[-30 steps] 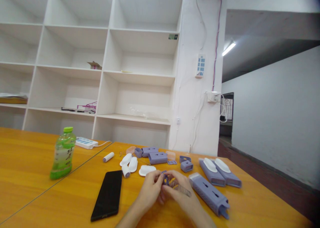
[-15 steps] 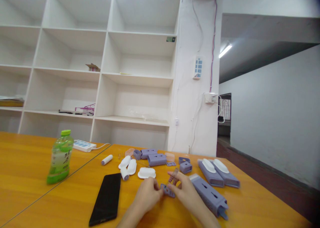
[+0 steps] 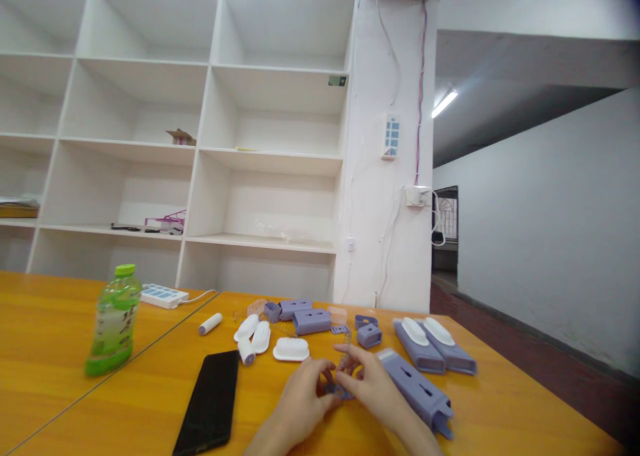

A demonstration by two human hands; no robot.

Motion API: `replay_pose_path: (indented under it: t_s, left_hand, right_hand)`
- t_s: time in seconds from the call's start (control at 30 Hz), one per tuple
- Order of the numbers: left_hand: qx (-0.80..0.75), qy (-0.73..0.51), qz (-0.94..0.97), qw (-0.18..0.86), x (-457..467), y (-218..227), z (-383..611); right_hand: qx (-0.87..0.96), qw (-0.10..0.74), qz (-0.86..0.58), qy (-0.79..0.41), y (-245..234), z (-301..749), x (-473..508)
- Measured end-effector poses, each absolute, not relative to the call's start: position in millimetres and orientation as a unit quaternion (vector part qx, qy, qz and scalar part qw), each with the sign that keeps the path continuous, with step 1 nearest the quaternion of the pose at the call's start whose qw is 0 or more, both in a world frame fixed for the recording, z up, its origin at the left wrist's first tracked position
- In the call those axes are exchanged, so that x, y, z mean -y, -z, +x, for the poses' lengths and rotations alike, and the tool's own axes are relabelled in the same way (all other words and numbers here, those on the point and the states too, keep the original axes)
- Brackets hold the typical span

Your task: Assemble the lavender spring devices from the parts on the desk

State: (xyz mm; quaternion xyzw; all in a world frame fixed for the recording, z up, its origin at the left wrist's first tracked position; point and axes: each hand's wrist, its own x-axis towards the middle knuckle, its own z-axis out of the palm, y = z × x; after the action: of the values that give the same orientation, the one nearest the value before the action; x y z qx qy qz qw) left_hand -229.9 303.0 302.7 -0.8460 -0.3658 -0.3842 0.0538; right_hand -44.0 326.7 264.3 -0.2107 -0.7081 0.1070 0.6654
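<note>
My left hand [image 3: 303, 397] is closed, fingers curled at the left edge of a small purple slotted plate [image 3: 341, 393]. My right hand [image 3: 371, 380] pinches a thin coil spring [image 3: 347, 340], which stands up above the plate between thumb and fingers. The fingers partly hide both the plate and the spring's lower end. Just beyond the left hand lies a white oval ribbed cap [image 3: 291, 349]. To the right of my right hand rests a long purple housing [image 3: 417, 391] with keyhole-shaped slots and a tab at its near end.
A black phone [image 3: 207, 403] lies left of my hands, and a green bottle [image 3: 114, 323] stands farther left. Behind are white rollers [image 3: 211, 323], purple housings [image 3: 312, 321] and a purple block [image 3: 369, 335]. Two white-capped purple pieces [image 3: 435, 349] sit at the right.
My left hand has moved slightly right and closer to my right hand, covering more of the plate. The view has shifted a little. The spring stays in my right hand.
</note>
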Motion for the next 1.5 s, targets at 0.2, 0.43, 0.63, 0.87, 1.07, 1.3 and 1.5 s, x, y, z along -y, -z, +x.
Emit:
replay_pose_path:
  t_s: [0.2, 0.43, 0.63, 0.87, 1.07, 1.3, 1.5]
  left_hand:
    - [0.343, 0.404, -0.847, -0.034, -322.8, -302.2, -233.2]
    - [0.330, 0.401, -0.854, -0.024, -317.4, -304.2, -231.5]
    - [0.331, 0.380, -0.863, 0.022, -305.2, -305.2, -232.0]
    - [0.361, 0.383, -0.846, 0.085, -302.5, -302.1, -227.3]
    - [0.366, 0.378, -0.845, 0.098, -298.3, -304.0, -227.0]
    - [0.367, 0.376, -0.843, 0.113, -294.3, -302.9, -225.0]
    - [0.318, 0.414, -0.850, 0.071, -293.7, -298.3, -208.3]
  right_hand:
    - [0.700, 0.672, -0.221, -0.099, -263.9, -49.7, -327.7]
    - [0.674, 0.688, -0.255, -0.082, -265.9, -56.9, -329.9]
    - [0.685, 0.678, -0.252, -0.087, -265.0, -56.4, -325.2]
    - [0.685, 0.674, -0.266, -0.074, -275.9, -22.2, -307.8]
    - [0.613, 0.693, -0.379, -0.008, -312.0, 21.4, -340.8]
    - [0.586, 0.608, -0.535, -0.036, -326.8, 2.3, -407.2]
    - [0.612, 0.657, -0.436, -0.062, -327.9, -0.8, -404.7]
